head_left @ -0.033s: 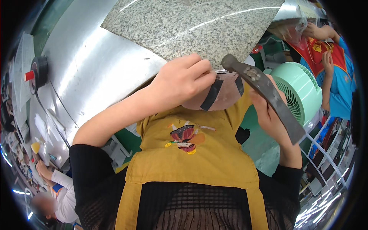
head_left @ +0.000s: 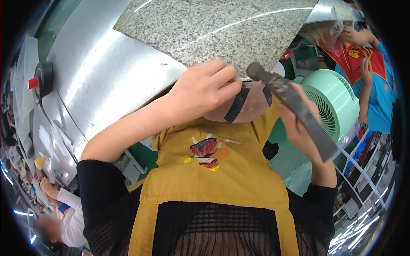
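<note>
My right hand [head_left: 299, 119] is closed around the handle of a dark metal hammer [head_left: 305, 109], mostly hidden under the long head. The hammer's rounded end [head_left: 255, 70] hangs over the front edge of the speckled stone slab [head_left: 213, 34]; its broad flat end points down and right. My left hand [head_left: 209, 87] rests at the same slab edge with fingers curled and pressed together; what they pinch is hidden. Beside its fingertips is a rounded pinkish-brown piece [head_left: 254, 102] with black stripes, between the slab and my yellow apron [head_left: 213, 183].
A shiny metal tabletop [head_left: 98, 77] extends to the left, with a black reel-like thing [head_left: 44, 81] bearing a red knob. A mint-green fan [head_left: 335, 102] stands close to my right hand. Co-workers are at the far right [head_left: 371, 85] and lower left [head_left: 70, 209].
The hammer has turned slightly in my right hand, showing less of its side, and its broad end has shifted a little left. My left hand stays in place.
</note>
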Demonstrator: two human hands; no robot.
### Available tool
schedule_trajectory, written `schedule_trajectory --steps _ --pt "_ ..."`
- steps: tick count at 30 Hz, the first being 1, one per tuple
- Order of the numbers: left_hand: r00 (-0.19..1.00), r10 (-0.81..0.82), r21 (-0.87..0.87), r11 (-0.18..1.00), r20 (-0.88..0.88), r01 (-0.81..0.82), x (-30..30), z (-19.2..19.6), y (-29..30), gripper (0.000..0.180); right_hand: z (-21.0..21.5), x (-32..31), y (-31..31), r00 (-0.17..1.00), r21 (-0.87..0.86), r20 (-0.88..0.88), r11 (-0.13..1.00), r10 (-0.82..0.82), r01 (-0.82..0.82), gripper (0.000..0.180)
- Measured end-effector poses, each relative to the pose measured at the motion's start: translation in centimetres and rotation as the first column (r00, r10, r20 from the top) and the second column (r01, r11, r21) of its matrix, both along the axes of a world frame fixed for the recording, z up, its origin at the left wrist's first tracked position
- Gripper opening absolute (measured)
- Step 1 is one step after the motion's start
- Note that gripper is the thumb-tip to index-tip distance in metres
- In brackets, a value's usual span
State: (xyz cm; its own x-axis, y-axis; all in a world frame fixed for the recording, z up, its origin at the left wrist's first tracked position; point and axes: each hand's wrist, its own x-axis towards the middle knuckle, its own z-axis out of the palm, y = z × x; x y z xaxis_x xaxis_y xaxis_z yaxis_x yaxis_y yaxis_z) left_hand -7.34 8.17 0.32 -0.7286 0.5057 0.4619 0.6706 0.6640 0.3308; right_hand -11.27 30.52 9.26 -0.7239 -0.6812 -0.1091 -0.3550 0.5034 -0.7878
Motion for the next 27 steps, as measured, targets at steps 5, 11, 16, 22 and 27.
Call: schedule_trajectory --steps 5,11,16,22,27 --pt "0.997 -0.005 -0.007 1.0 -0.077 0.004 0.1 -0.3 0.2 0.027 0.0 -0.4 0.1 0.998 0.05 0.068 0.999 0.013 -0.017 0.026" --pt "0.995 0.077 0.095 0.992 0.06 -0.083 0.1 -0.2 -0.1 0.026 -1.5 0.1 0.0 0.992 0.137 -0.049 0.985 0.113 -0.105 0.024" --pt "0.998 0.045 0.043 0.998 0.052 -0.047 0.2 0.3 -0.8 0.027 -0.9 -0.1 -0.1 0.999 0.067 0.025 0.997 0.041 -0.043 0.021" --pt "0.994 0.104 -0.042 0.994 -0.04 -0.106 0.9 0.3 -0.3 0.031 -0.5 0.4 -0.2 0.991 0.058 -0.11 0.996 0.08 -0.074 0.03" --pt "0.992 0.068 0.065 0.995 0.106 -0.075 0.8 0.2 -1.4 0.034 -0.8 0.1 -0.4 0.993 0.121 0.002 0.985 0.12 -0.119 0.026"
